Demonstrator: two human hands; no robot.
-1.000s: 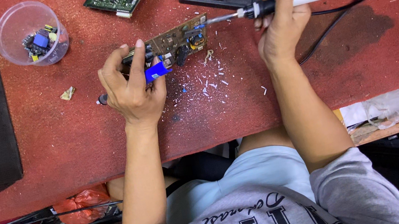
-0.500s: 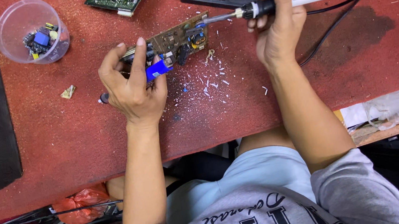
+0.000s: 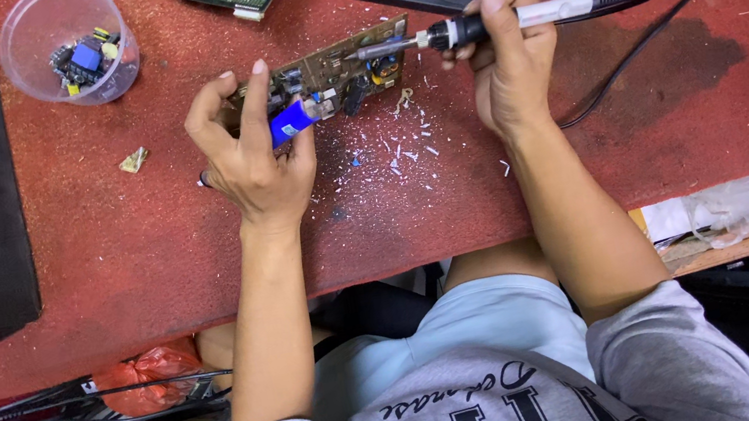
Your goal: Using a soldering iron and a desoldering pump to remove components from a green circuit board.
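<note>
On the red table (image 3: 148,248), left hand (image 3: 256,154) partly hides circuit board (image 3: 341,69)

On the red table (image 3: 148,248), the left hand (image 3: 254,155) grips a brown circuit board (image 3: 335,67) and a blue-handled tool (image 3: 291,121), while at three o'clock of it the right hand (image 3: 513,65) holds a soldering iron (image 3: 515,17) whose tip touches the board's upper edge.

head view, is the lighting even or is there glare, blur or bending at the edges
Head view: light is fairly even and soft on the red table, no strong glare; the left hand and right hand are sharp, the soldering iron crisp; under-table clutter sits in dim shadow; the table edge bows slightly, wide-lens distortion.
</note>
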